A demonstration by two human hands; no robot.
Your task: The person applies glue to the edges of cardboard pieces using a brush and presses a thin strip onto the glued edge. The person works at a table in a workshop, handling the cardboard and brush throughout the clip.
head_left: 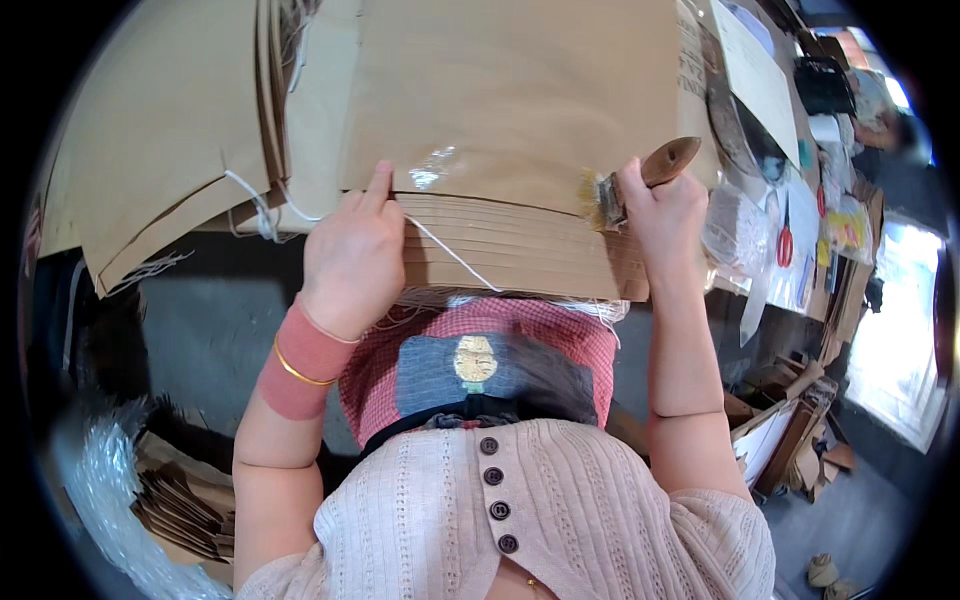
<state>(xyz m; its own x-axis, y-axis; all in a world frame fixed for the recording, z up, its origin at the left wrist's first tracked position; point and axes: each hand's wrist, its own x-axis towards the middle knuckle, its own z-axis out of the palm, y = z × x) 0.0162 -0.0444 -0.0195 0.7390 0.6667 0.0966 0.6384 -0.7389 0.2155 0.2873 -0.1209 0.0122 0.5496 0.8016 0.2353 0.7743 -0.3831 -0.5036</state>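
Many layered brown sheets (520, 110) make up the working surface, near edges stepped; second brown pile (170, 120) at left, red-handled scissors (785, 247) at right. Room: grey floor (875, 520), cardboard pieces (800, 445) lower right, clear plastic bundle (125, 510) lower left, bright opening (900, 340) far right. Brush (665, 160): above the sheets' right part, bristles pointing left and slightly toward the wearer; long axis slants to the handle end, upper right. Right hand (668, 210): closed around brush. Left hand (355, 245): index extended on sheets, other fingers partly curled; white cord (455, 257) runs beneath, grip cannot be told.
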